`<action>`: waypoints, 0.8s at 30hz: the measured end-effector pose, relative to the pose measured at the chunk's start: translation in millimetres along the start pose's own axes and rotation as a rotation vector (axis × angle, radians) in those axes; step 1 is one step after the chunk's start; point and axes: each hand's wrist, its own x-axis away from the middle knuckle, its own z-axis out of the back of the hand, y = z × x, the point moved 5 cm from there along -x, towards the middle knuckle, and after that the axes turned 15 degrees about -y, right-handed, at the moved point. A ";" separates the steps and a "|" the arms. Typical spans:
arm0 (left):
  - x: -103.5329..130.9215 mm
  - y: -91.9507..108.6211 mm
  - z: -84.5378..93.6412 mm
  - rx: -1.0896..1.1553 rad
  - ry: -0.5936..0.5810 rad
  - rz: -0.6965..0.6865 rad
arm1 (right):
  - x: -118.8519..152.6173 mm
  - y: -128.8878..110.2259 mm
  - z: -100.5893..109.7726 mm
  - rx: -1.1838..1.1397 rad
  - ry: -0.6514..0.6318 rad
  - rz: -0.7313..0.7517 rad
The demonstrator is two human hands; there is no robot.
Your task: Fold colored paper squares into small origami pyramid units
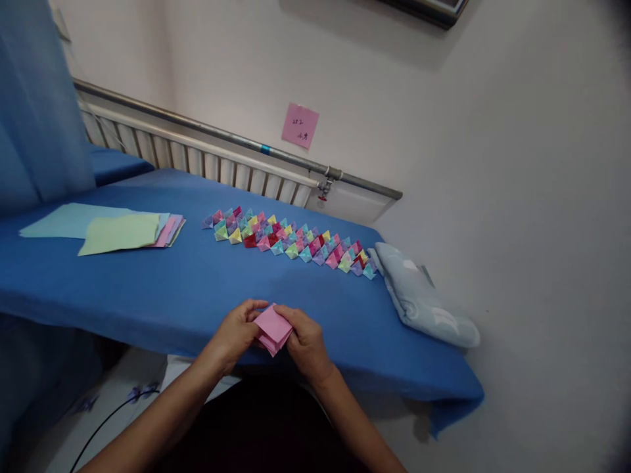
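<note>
Pink paper (274,323), one piece, folded into a layered square, is held above the near part of the blue cloth (197,282); left hand (234,336) pinches its left side; right hand (309,343) grips its right side; step in hand, by judgement, is folding; lower layers stand slightly apart; the next move seems to call for aligned edges and firm thumb pressure; folded paper pieces (292,250) lie beyond in rows.

The left forearm (175,394) and right forearm (352,410) are bared, stretched forward and angled inward. The left hand (237,333) and right hand (309,343) are held close together, fingers (252,305) bent, each closed in a grip.
</note>
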 end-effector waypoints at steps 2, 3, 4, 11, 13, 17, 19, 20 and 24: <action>4.5 4.3 0.9 0.054 -0.012 -0.030 | 0.8 -1.8 1.8 0.014 0.016 0.003; 7.2 6.8 1.0 0.099 -0.040 -0.043 | 1.6 -2.5 2.8 0.030 0.025 0.004; 9.9 9.3 0.5 0.156 -0.086 -0.053 | 2.6 -3.1 3.9 0.051 0.035 0.006; 17.2 12.0 -2.2 0.318 -0.124 -0.004 | 8.4 -11.4 5.7 0.283 0.061 0.117; 15.4 10.3 -1.2 0.246 -0.020 -0.013 | 7.8 -15.1 4.7 0.346 0.060 0.137; 14.3 11.2 2.7 0.135 0.084 -0.059 | 7.2 -21.7 1.9 0.405 0.039 0.168; 16.5 14.6 7.6 0.036 0.110 -0.083 | 9.7 -23.9 1.0 0.367 0.016 0.206; 18.4 17.3 10.5 -0.038 0.124 -0.102 | 11.6 -24.2 1.5 0.328 0.009 0.216; 31.8 32.4 17.3 -0.480 0.217 -0.220 | 18.4 -18.0 15.2 0.081 0.103 0.058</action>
